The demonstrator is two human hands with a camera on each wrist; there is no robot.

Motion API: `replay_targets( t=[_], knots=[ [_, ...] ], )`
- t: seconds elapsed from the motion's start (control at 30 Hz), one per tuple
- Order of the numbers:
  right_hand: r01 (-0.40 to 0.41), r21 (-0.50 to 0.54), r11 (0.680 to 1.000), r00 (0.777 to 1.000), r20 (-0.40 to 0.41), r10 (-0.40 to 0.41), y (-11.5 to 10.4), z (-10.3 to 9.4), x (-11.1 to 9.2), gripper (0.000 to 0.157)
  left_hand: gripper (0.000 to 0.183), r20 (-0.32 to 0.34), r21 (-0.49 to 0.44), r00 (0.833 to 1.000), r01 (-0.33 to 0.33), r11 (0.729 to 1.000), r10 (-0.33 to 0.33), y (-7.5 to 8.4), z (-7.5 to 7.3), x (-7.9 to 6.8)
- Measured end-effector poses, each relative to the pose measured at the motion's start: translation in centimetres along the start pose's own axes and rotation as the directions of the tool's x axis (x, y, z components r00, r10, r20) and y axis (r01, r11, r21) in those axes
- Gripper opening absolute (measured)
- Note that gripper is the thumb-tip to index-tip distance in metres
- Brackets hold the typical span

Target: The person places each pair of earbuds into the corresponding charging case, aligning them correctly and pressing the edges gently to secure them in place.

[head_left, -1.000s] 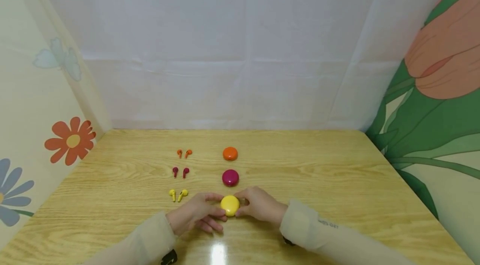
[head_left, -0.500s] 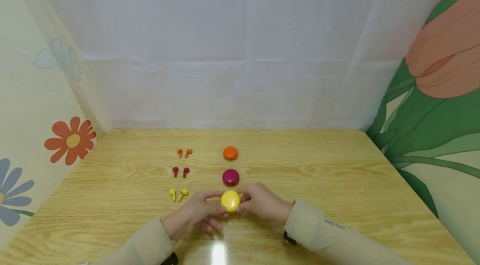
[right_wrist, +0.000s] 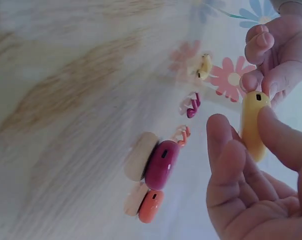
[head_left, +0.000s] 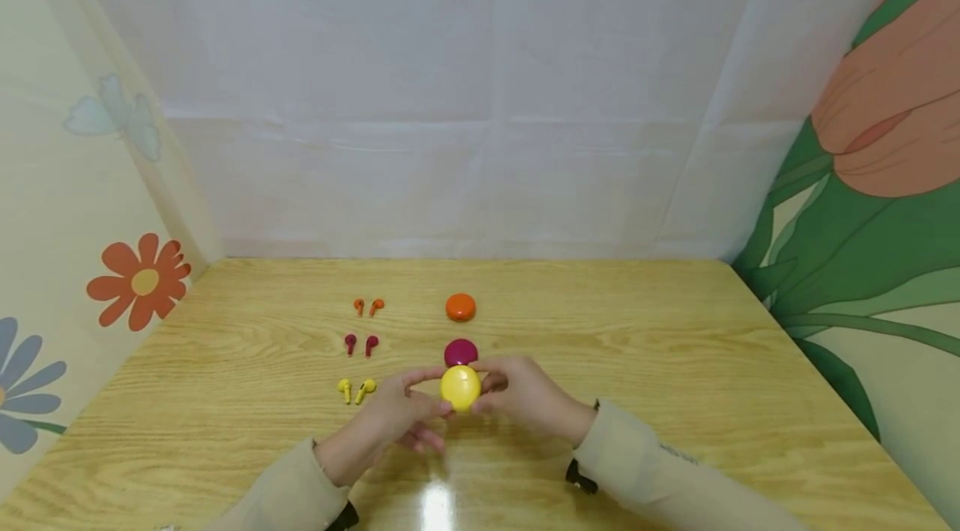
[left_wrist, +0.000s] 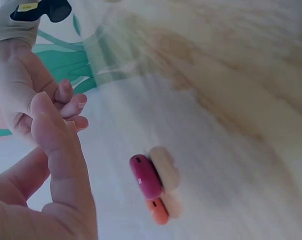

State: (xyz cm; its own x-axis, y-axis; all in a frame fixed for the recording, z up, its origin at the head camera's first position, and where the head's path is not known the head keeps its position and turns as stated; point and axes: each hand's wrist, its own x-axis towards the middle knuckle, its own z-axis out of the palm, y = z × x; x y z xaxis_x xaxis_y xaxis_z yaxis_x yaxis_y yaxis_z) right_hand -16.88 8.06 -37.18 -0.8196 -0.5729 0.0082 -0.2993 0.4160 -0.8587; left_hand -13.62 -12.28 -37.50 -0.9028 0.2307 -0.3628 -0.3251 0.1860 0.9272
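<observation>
A round, glossy yellow earbud case [head_left: 461, 388] is held above the table between both hands. My left hand [head_left: 401, 410] pinches its left edge with finger and thumb, the other fingers hanging lower. On the opposite edge, my right hand [head_left: 528, 398] grips it the same way. In the right wrist view the yellow case [right_wrist: 253, 125] shows its side with a small dark port. The left wrist view hides it behind the left hand [left_wrist: 61, 185]. Two yellow earbuds [head_left: 356, 391] lie left of the hands.
Behind the yellow case sits a magenta case [head_left: 461, 352], partly covered by it, and farther back an orange case [head_left: 461, 307]. Pairs of magenta earbuds [head_left: 372, 346] and orange earbuds [head_left: 377, 307] lie to their left on the wooden table [head_left: 637, 331]. A white cloth hangs behind.
Both hands have raised the yellow case off the table and forward, so it now overlaps the magenta case in the head view. The earbuds and the other cases stay put.
</observation>
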Motion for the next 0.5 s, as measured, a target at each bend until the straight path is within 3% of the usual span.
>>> replay_targets(
  t=[0.37, 0.5],
  knots=[
    [-0.023, 0.041, 0.999, 0.997, -0.067, 0.026, -0.4, -0.3, -0.2, 0.042, 0.053, -0.032, 0.008, 0.999, -0.044, 0.999, 0.044, 0.9, 0.1, -0.5],
    [-0.036, 0.08, 0.996, 0.995, -0.091, 0.043, -0.7, -0.4, -0.4, 0.044, 0.052, -0.044, 0.017, 0.995, -0.089, 0.996, 0.09, 1.2, 0.2, -0.5]
  ],
)
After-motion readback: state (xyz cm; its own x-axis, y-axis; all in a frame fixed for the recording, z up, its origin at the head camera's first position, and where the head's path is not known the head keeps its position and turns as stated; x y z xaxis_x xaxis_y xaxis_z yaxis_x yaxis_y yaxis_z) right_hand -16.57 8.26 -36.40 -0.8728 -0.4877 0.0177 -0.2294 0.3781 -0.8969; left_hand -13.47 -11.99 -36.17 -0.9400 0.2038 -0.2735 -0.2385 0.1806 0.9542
